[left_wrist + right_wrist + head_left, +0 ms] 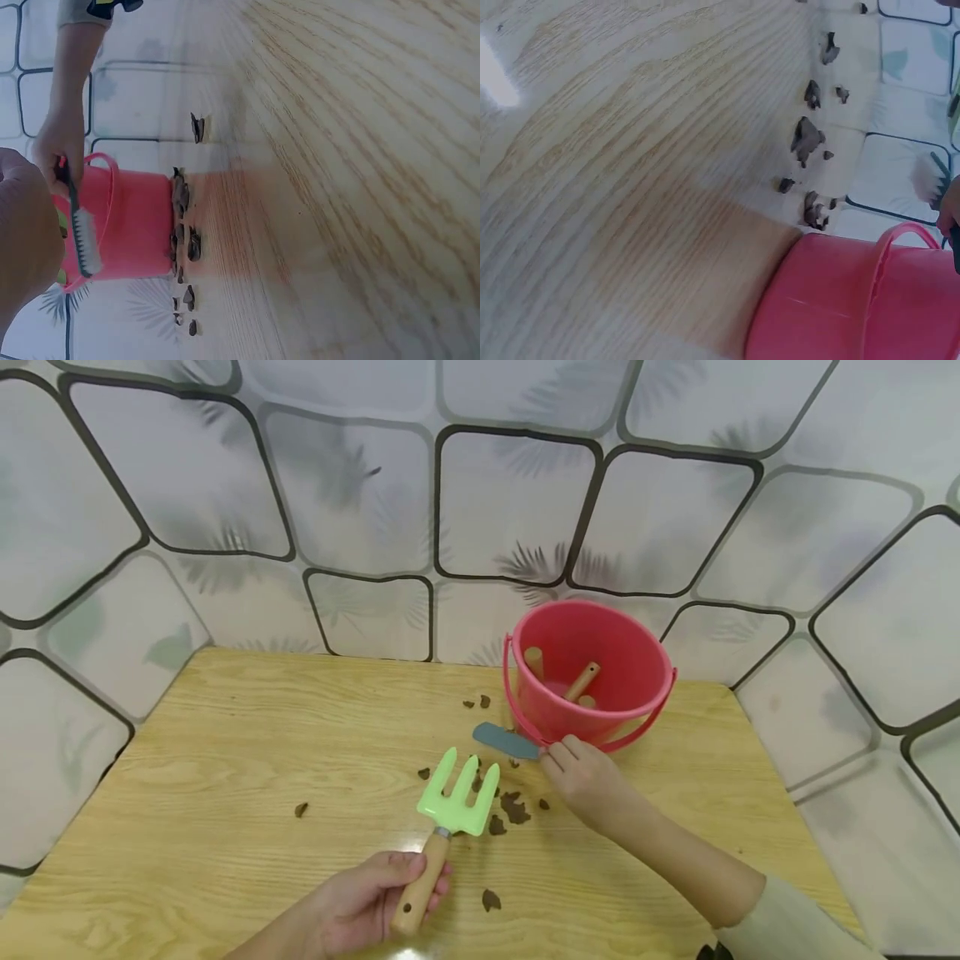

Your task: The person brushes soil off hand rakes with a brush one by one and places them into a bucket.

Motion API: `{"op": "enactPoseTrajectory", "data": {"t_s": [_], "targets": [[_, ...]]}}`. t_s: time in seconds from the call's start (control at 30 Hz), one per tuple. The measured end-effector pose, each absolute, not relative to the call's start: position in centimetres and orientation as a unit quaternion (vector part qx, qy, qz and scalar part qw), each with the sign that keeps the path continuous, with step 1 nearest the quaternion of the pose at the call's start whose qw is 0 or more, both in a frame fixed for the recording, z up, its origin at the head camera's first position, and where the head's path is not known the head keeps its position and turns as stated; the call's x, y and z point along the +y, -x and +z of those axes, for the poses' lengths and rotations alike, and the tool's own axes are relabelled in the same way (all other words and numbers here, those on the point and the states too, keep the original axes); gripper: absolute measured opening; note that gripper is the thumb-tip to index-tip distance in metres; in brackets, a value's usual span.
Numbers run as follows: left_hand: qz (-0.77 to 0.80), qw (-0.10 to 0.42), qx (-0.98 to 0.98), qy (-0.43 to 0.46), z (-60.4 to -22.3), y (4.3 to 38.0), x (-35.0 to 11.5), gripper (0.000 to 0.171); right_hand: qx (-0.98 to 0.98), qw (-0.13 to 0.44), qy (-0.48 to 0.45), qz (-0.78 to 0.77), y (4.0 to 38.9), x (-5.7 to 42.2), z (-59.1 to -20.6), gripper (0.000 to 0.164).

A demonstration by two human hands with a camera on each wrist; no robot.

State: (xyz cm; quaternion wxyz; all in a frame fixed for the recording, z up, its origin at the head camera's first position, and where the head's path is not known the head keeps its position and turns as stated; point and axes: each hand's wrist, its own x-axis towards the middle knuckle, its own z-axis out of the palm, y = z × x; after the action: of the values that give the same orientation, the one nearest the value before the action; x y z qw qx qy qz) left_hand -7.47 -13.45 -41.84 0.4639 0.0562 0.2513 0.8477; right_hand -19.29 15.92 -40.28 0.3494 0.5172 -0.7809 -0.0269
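Note:
My left hand grips the wooden handle of a light green three-pronged garden fork, its prongs pointing away over the table. My right hand holds a small brush by its handle in front of the pink bucket. From above, the brush shows a flat grey-blue back; the left wrist view shows its white bristles. Dark brown flakes lie scattered around and below the two tools. Several wooden handles stick up inside the bucket; their other ends are hidden.
The bucket stands at the back right of the wood-grain table, its handle hanging down in front. A lone brown flake lies to the left, another near the front. A patterned wall covering closes off the back and sides.

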Motion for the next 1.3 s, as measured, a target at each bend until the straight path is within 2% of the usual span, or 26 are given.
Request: {"op": "enactPoseTrajectory", "data": {"t_s": [0.27,0.53,0.8,1.07,1.3], "targets": [[0.847,0.473,0.234,-0.067,-41.7,7.7,-13.3,0.026,-0.773,0.359,-0.520,0.048,17.1,15.7,-37.7,0.035],[0.856,0.461,0.221,-0.075,-41.2,8.1,-13.3,0.025,-0.730,0.376,-0.565,0.085,14.1,14.8,-35.4,0.031],[0.859,0.445,0.238,-0.088,-41.6,8.1,-13.2,0.026,-0.729,0.367,-0.573,0.077,12.3,14.2,-34.7,0.032],[0.838,0.459,0.282,-0.087,-42.0,7.8,-13.1,0.023,-0.739,0.380,-0.554,0.037,14.0,15.0,-35.9,0.032],[0.843,0.453,0.280,-0.077,-42.1,7.6,-13.2,0.023,-0.800,0.337,-0.496,0.001,18.0,17.2,-39.9,0.040]]}}
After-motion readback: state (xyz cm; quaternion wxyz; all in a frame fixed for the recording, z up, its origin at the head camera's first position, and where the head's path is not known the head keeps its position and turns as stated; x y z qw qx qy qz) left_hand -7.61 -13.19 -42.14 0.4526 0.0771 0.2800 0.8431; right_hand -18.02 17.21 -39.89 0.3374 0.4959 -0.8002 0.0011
